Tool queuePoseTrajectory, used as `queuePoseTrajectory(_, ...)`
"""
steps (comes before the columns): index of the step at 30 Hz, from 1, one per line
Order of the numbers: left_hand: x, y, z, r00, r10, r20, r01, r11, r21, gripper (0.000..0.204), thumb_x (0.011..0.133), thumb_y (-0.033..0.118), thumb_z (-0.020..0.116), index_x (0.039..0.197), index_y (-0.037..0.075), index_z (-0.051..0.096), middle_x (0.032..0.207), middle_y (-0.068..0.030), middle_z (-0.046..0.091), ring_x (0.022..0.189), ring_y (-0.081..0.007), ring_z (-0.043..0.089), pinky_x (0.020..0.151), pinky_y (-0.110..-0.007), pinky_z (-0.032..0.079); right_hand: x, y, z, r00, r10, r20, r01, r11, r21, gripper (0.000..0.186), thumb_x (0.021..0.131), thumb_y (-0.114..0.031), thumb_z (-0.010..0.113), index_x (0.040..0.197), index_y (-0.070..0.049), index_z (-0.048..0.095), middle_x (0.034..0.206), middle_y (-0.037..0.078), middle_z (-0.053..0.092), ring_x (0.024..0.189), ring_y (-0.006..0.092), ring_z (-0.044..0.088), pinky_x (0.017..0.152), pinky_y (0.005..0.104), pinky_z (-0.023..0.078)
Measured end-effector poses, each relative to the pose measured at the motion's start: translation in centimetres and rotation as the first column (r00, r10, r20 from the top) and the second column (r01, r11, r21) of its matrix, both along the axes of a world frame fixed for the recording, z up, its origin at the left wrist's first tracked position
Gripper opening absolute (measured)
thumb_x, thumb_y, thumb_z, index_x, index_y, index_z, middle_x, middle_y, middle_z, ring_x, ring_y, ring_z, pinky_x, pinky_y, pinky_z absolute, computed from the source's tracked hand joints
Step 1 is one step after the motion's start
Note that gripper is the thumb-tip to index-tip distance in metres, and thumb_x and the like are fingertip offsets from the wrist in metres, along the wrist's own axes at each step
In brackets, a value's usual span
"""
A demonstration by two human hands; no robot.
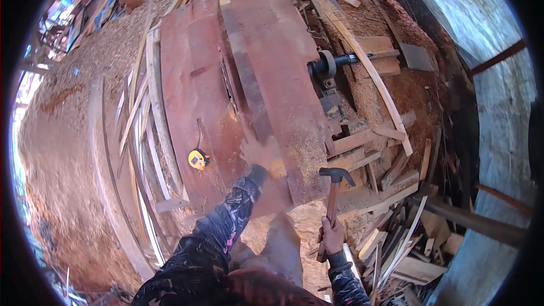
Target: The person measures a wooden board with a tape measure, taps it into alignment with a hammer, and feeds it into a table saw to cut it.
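My right hand grips the wooden handle of a claw hammer, holding it upright with its dark metal head at the top, beside the near right corner of the bench. On the reddish, dusty plank top lies my left hand, fingers stretched out and somewhat blurred; nothing shows in its grasp. A yellow tape measure rests to its left on the same surface. Just by the left wrist is a small pale yellowish patch, too unclear to name.
A dark machine shaft with a pulley stands out at the bench's right side. Wood offcuts pile up at the lower right. Long thin strips lean along the left edge. Sawdust covers the ground. A pale sheet wall rises at right.
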State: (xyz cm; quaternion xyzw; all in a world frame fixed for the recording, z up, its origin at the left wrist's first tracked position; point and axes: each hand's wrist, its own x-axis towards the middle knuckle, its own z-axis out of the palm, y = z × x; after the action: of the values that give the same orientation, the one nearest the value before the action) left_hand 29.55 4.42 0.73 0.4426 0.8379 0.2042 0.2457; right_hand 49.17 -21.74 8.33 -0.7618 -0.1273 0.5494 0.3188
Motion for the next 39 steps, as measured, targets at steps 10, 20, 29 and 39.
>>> queuePoseTrajectory(10,1.7,0.1,1.0,0.979,-0.169,0.111,0.185,0.971,-0.152,0.074,0.079,0.045,0.076,0.132,-0.002,0.054,0.127,-0.0243,0.058,0.115,-0.0437,0.058,0.102,-0.055,0.042,8.3,0.8,-2.3,0.961,0.209,0.181,-0.225,0.972,0.073,0.024,0.101,-0.027,0.06,0.092,-0.005,0.054,0.058,0.001,0.051,0.041,0.0126,0.05,0.038,0.0288,0.043)
queuePoseTrajectory(20,1.0,1.6,3.9,0.951,-0.268,-0.154,0.28,0.958,0.063,0.075,0.088,0.039,0.069,0.146,-0.001,0.044,0.149,-0.0232,0.04,0.139,-0.0383,0.038,0.112,-0.054,0.032,3.8,15.5,-1.0,0.93,0.357,-0.085,-0.341,0.927,0.158,0.022,0.097,-0.025,0.064,0.092,-0.007,0.054,0.064,0.001,0.053,0.048,0.0129,0.053,0.044,0.0293,0.045)
queuePoseTrajectory(29,1.0,12.0,-0.2,0.684,-0.602,-0.413,0.664,0.747,0.011,0.062,0.088,0.027,0.06,0.142,-0.002,0.05,0.156,-0.0211,0.036,0.151,-0.0386,0.023,0.122,-0.055,0.019,3.0,20.7,-4.5,0.918,0.346,-0.195,-0.319,0.935,0.155,0.015,0.093,-0.016,0.065,0.098,-0.007,0.054,0.068,0.002,0.054,0.049,0.0122,0.05,0.045,0.029,0.045)
queuePoseTrajectory(39,-1.9,15.5,-2.6,0.684,-0.624,-0.378,0.663,0.748,-0.034,0.036,0.087,0.022,0.057,0.116,0.007,0.073,0.153,-0.0139,0.046,0.155,-0.0321,0.014,0.125,-0.053,0.014,-6.0,50.1,4.8,0.764,0.469,0.442,-0.645,0.575,0.504,0.037,0.091,-0.013,0.058,0.125,0.001,0.054,0.08,0.013,0.061,0.066,0.018,0.06,0.06,0.0353,0.049)
